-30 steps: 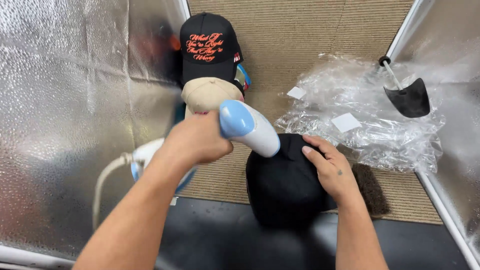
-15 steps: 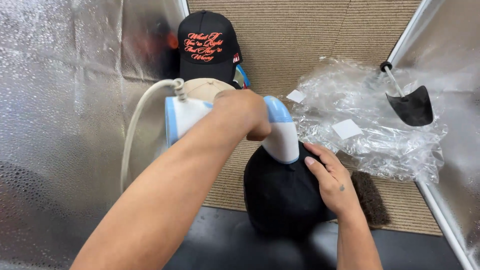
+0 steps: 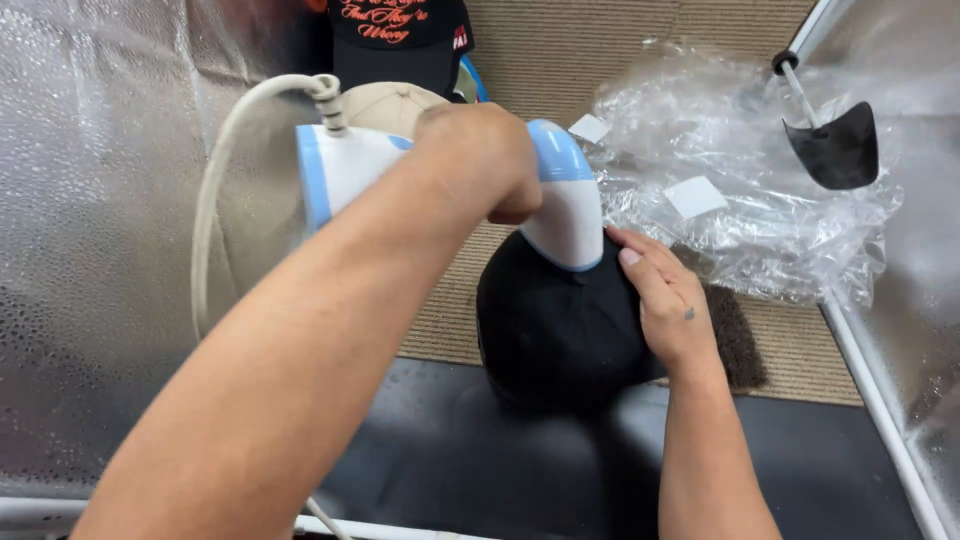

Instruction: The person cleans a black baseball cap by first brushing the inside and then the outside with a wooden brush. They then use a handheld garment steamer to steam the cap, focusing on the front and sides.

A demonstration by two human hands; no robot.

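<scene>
My left hand [image 3: 480, 160] grips a white and blue handheld steamer [image 3: 560, 205], whose nozzle points down onto the top of a plain black cap [image 3: 555, 325]. A pale hose [image 3: 215, 190] runs from the steamer's back end down the left side. My right hand [image 3: 665, 300] lies flat on the right side of the black cap, fingers together, holding it steady. The cap sits on a rounded form over a dark mat [image 3: 480, 470].
A beige cap [image 3: 385, 105] and a black cap with orange lettering [image 3: 400, 35] lie behind the steamer. Crumpled clear plastic bags [image 3: 740, 190] with white labels lie to the right. A black brim piece on a rod [image 3: 835, 145] stands far right. Silver foil walls [image 3: 100, 250] enclose both sides.
My left hand swung the steamer from left of the cap to above it, nozzle now down on the crown. The view moved closer. My right hand stayed on the cap.
</scene>
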